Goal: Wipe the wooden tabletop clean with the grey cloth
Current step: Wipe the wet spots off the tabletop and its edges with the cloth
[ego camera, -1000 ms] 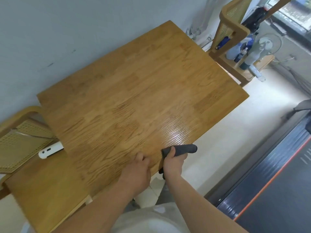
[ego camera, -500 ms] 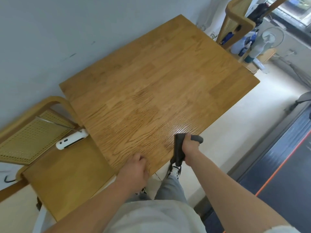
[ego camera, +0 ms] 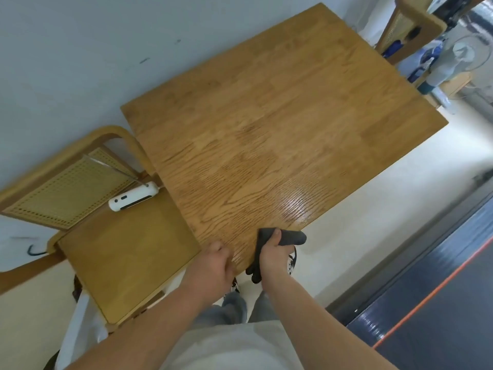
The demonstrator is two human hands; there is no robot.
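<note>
1. One grey cloth (ego camera: pixel 292 237), bunched, lies at the near edge of the table, just right of its near corner. One end lies on the wood and the other hangs below the edge.
2. The right hand (ego camera: pixel 274 253) has its fingers wrapped tight round the grey cloth, holding it at that edge.
3. The left hand (ego camera: pixel 213 263) rests on the near corner, just left of the right hand, and carries nothing loose. Whether its fingers hook the edge or merely press on it cannot be told.
4. One wooden tabletop (ego camera: pixel 266 124), bare, has its far side against the wall (ego camera: pixel 80 62). A glossy patch (ego camera: pixel 296 206) sits just beyond the cloth; it may be damp, or only glare.
5. Progress, as judged: at most the near right strip looks wiped. The middle, the far side and the left look matt and dry, so most of the surface seems left to do. No crumbs or spills show.
6. Around the table: a cane-backed chair (ego camera: pixel 125 263) at the left, with a white device (ego camera: pixel 133 200) on its seat. A second chair (ego camera: pixel 416 21) and a fan (ego camera: pixel 465 53) stand far right, and a dark mat (ego camera: pixel 440 303) lies near right.
</note>
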